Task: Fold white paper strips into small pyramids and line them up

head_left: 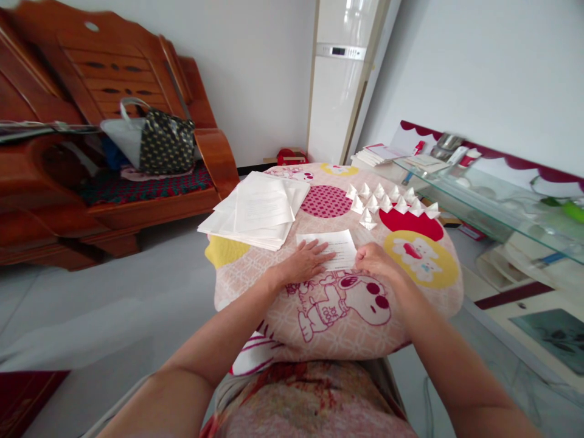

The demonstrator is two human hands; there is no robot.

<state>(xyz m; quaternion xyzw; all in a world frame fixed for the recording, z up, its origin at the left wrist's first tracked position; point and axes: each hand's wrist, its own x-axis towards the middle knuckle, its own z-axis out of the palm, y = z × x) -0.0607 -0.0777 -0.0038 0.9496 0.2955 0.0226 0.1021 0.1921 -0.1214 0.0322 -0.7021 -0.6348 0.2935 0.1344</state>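
A small printed sheet of paper point(343, 242) lies on the cloth-covered table in front of me. My left hand point(306, 261) rests flat on its left part, fingers stretched out to the right. At the sheet's right edge my right hand point(371, 260) is closed, its fingers curled in and touching the paper. Whether the fingers pinch the edge is hard to make out. Beyond the right hand stand several folded white paper boats point(367, 219) in rows. Up and to the left is a loose stack of white paper sheets point(255, 210), some with faint print.
A patterned cloth point(274, 322) covers the round-edged table. To the right stands a glass-topped cabinet point(497, 201) with papers and small items. At left is a wooden bench point(128, 213) holding bags point(166, 143). A tall white cabinet-like unit point(335, 91) stands in the corner.
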